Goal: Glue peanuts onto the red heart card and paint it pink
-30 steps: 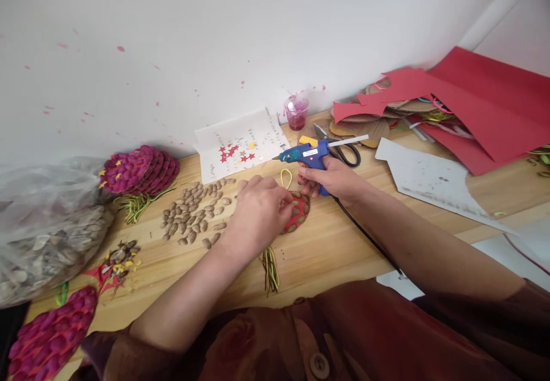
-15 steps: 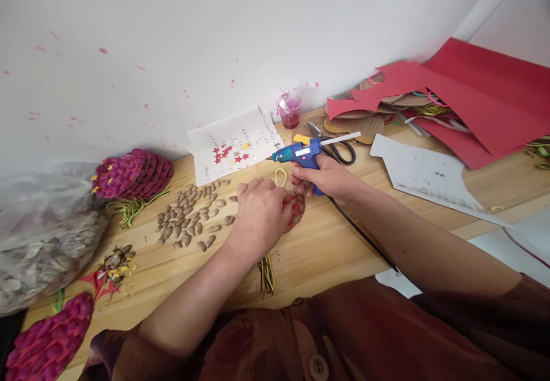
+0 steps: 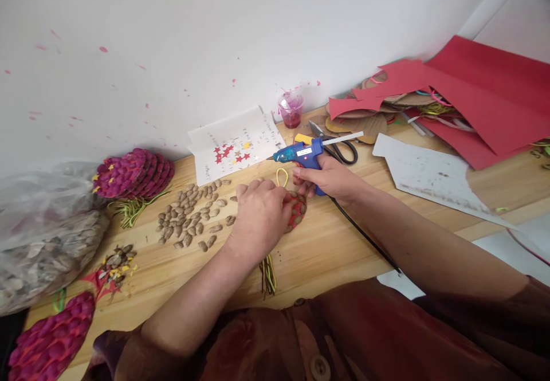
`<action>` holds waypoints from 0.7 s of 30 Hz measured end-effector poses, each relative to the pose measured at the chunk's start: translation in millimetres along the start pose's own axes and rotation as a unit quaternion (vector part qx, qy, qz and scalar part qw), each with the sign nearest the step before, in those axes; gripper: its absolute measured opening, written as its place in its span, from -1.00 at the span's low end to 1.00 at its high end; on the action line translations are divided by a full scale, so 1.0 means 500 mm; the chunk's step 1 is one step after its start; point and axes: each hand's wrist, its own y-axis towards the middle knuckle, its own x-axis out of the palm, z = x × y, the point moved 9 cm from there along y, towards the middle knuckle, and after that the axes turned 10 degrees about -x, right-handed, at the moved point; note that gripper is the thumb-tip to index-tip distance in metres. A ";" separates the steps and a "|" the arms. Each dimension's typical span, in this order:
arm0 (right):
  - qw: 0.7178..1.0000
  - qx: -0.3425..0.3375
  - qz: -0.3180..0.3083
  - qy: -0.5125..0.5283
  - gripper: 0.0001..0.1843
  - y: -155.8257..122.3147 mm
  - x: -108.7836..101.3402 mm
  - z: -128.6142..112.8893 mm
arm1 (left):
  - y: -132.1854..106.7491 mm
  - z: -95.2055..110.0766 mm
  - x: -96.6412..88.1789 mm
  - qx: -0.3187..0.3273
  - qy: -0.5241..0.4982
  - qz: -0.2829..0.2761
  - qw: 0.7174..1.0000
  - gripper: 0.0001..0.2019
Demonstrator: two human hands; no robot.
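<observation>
Head view: my right grip (image 3: 333, 177) is wrapped around a blue hot-glue gun (image 3: 306, 152) right of frame centre. My left grip (image 3: 262, 213) partly covers a peanut-studded red disc (image 3: 295, 220) at centre; whether it is closed, I cannot tell. Loose peanuts (image 3: 183, 219) lie left of centre on the table (image 3: 320, 255).

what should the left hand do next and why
Perhaps move the left hand from the red piece to the loose peanuts and pick one: bare red shows on the piece, the peanuts lie close by, and the right hand holds the glue gun.
</observation>
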 end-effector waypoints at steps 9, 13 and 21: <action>1.000 -0.003 -0.007 0.002 -0.94 0.002 0.003 -0.002 | -0.006 -0.031 -0.019 0.001 -0.028 0.017 0.999 -0.88; 1.000 0.000 -0.004 -0.002 -0.94 0.001 0.002 -0.002 | -0.006 -0.016 -0.015 0.025 -0.040 0.018 0.999 -0.88; 1.000 0.001 0.000 -0.003 -0.93 0.000 0.002 -0.004 | 0.003 0.011 0.008 0.073 0.000 0.020 0.997 -0.87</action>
